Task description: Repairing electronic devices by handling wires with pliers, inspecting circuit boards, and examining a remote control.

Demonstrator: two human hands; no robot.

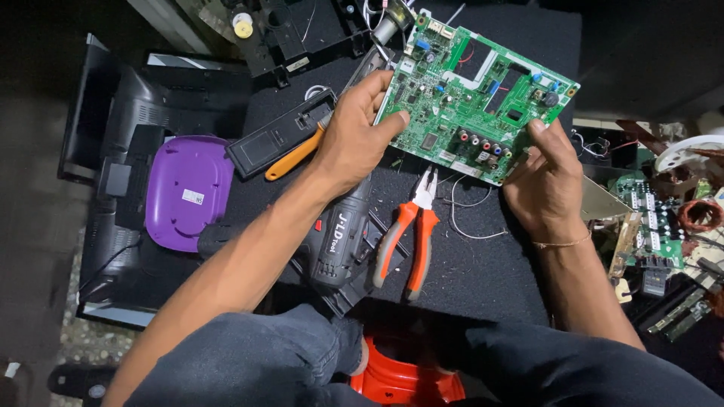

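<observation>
Currently a green circuit board is held tilted above the dark worktop: its left edge is pinched by the closed left hand, its lower right corner gripped by the right hand. Orange-handled pliers lie just below.

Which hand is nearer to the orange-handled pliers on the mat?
Left. The left hand grips the circuit board just above the pliers; the right hand holds the board's far edge.

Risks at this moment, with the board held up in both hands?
Left hand and right hand pinch the green circuit board by its edges only; it could slip onto the orange-handled pliers below. Bare fingers on components risk static damage. The loose white wire may snag.
</observation>
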